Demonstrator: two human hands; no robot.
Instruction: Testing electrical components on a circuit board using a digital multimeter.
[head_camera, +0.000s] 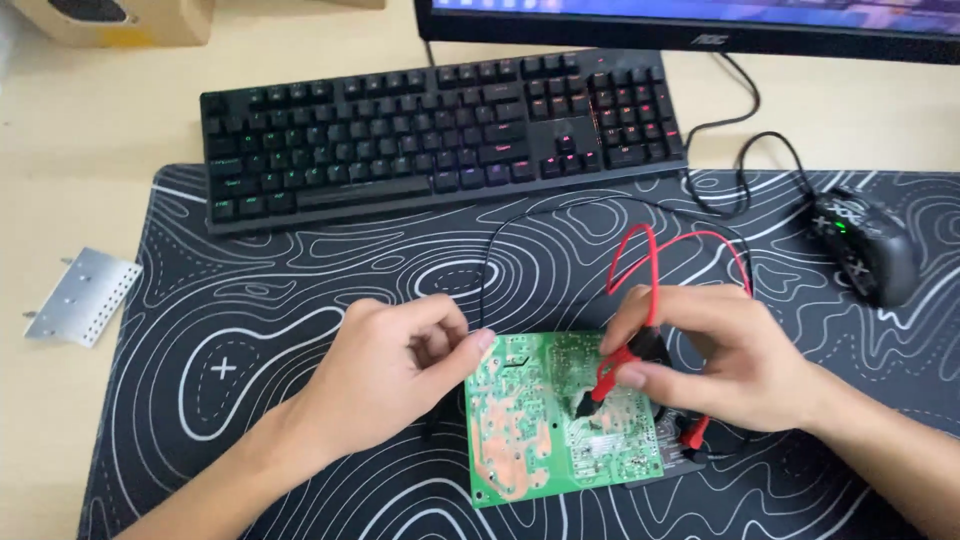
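Green circuit board (560, 420) lies solder side up on your black patterned desk mat (250, 330), near its front edge. Your left hand (390, 370) pinches the board's left edge, steadying it. Your right hand (720, 360) grips a red probe (610, 375), its tip touching the board; a black keyboard (440, 130) sits behind

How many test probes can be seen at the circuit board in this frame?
2. One red probe is held in the right hand, its tip on the green circuit board. A second red probe lies under that hand at the board's right edge, partly hidden.
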